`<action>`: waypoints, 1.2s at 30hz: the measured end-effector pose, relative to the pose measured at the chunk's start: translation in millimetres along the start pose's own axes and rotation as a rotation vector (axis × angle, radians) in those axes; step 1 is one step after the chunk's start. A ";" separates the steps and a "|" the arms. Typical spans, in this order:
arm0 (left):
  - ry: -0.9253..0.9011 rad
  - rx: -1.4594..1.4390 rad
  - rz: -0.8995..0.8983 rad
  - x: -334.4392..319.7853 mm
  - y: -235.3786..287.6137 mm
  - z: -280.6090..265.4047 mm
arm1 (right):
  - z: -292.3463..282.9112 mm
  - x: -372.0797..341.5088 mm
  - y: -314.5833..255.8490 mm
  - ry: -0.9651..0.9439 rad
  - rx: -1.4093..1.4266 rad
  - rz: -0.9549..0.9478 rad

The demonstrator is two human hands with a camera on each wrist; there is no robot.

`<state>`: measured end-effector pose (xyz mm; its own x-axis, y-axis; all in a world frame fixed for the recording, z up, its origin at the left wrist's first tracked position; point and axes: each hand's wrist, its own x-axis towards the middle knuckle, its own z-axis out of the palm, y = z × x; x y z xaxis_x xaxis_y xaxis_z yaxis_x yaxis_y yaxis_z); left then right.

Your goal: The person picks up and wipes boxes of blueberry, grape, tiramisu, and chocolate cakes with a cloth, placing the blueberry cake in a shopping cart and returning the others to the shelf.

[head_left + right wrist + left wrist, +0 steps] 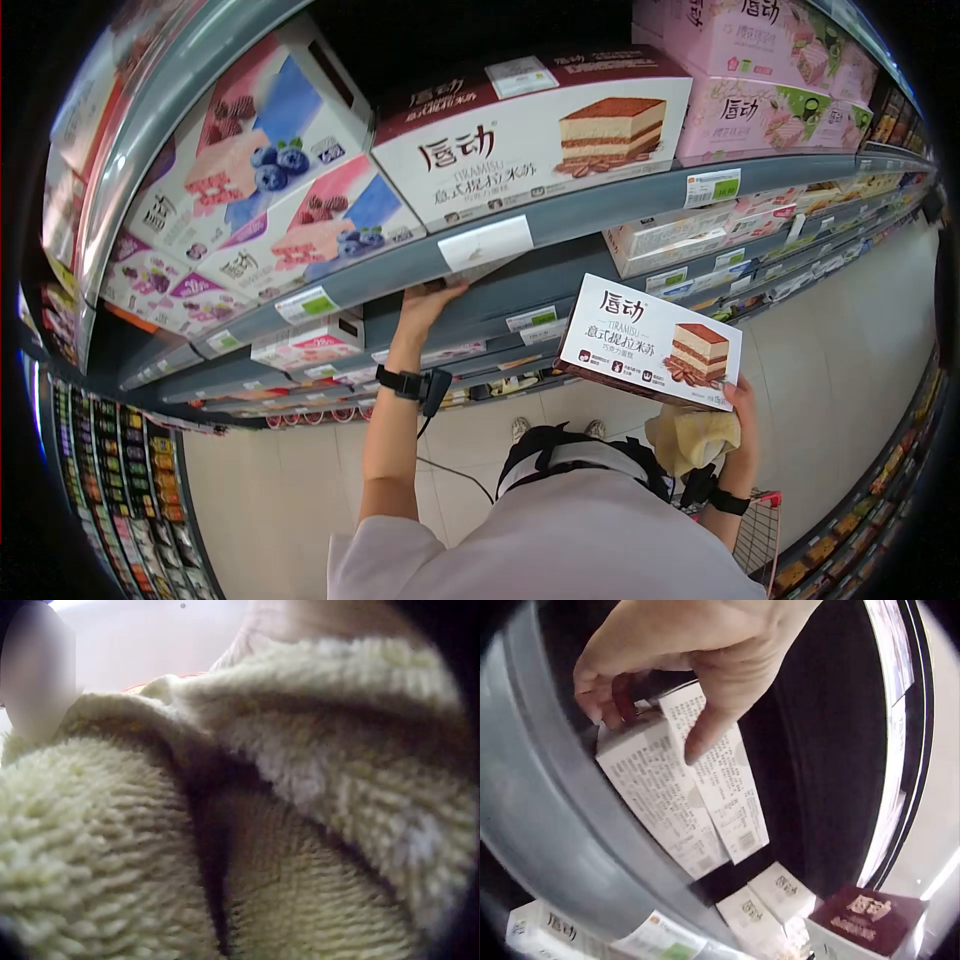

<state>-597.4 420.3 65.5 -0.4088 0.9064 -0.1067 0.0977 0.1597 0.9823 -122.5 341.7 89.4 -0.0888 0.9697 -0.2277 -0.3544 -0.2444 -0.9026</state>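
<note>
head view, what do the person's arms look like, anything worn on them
The top is pale and short-sleeved. The left arm wears a black strap with a dark blocky device; a thin dark cable shows below it. The right arm has a black wristband. The left grip and right grip wear no gloves.

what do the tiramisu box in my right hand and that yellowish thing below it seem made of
The tiramisu box looks like smooth printed cardboard, given its flat panels and crisp edges; any coating is unclear. The yellowish thing seems a soft, matte textile, perhaps terry, from its fuzzy, ribbed pile; exact fibre unclear.
</note>
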 end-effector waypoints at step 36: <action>0.890 0.375 0.176 -94.3 -20.5 -34.2 | 82.5 37.2 18.9 -0.182 -0.144 -0.025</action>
<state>-591.8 318.1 60.7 -0.8804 0.3280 0.3425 0.4417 0.3039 0.8441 -209.4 373.1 94.0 -0.2523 0.9564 -0.1467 -0.2228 -0.2050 -0.9531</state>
